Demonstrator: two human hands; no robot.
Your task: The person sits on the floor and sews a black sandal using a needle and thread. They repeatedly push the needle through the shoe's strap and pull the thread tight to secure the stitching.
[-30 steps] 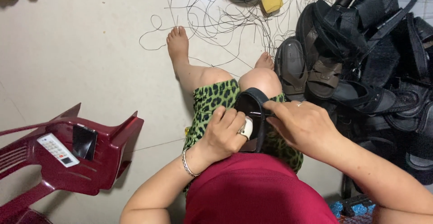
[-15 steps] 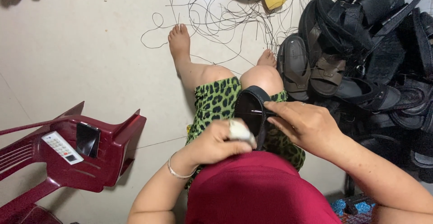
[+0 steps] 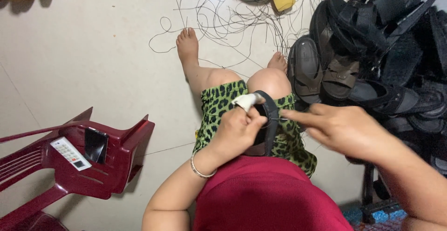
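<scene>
A black sandal (image 3: 269,124) rests on edge on my lap, over green leopard-print shorts. My left hand (image 3: 237,131) grips the sandal's left side; its forefinger wears a white wrap (image 3: 247,100). My right hand (image 3: 342,128) is just right of the sandal, fingers pinched on a thin needle (image 3: 278,119) that pokes at the sandal's edge. A silver bangle (image 3: 199,169) circles my left wrist. The thread on the needle is too thin to make out.
A heap of black and brown sandals (image 3: 372,59) fills the right side. Loose dark threads (image 3: 223,21) tangle on the tiled floor beyond my feet. A dark red plastic chair (image 3: 88,161) lies tipped at left, holding a phone and a remote.
My right hand has drawn away to the right of the sandal, pulling the needle out. My left hand has shifted up along the sandal's edge, and the wrapped finger now points upward.
</scene>
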